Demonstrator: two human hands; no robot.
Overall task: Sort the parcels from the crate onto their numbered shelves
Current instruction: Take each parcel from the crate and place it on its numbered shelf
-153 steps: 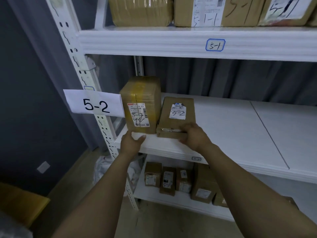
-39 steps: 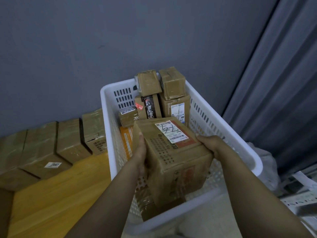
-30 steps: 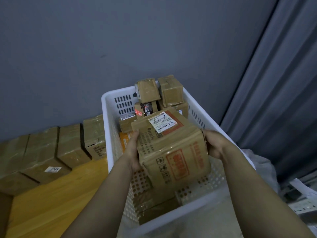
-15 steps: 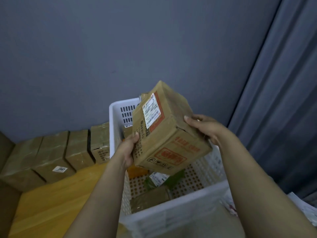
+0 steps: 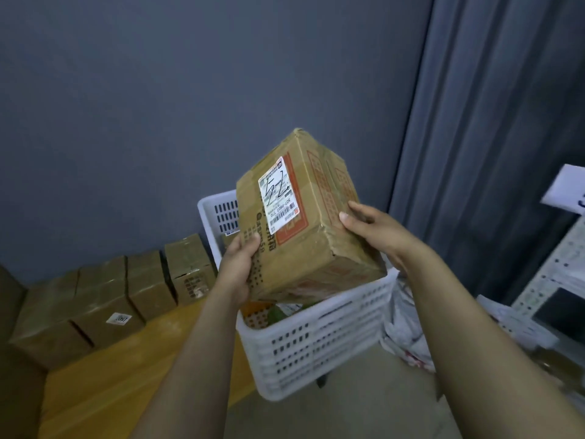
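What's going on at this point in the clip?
A person holds a brown cardboard parcel tilted above a white perforated plastic crate, left hand gripping its lower left edge, right hand holding its right side. The parcel's white shipping label faces the camera with "5-2" handwritten on it, so it probably belongs on that shelf. It has not been shelved yet.

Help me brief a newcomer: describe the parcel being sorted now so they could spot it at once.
Find the white crate against the grey wall. Above it, the left hand and right hand hold one tilted parcel. Unlike the plain boxes on the bench to its left, it bears orange print and a white label with 5-2 handwritten.
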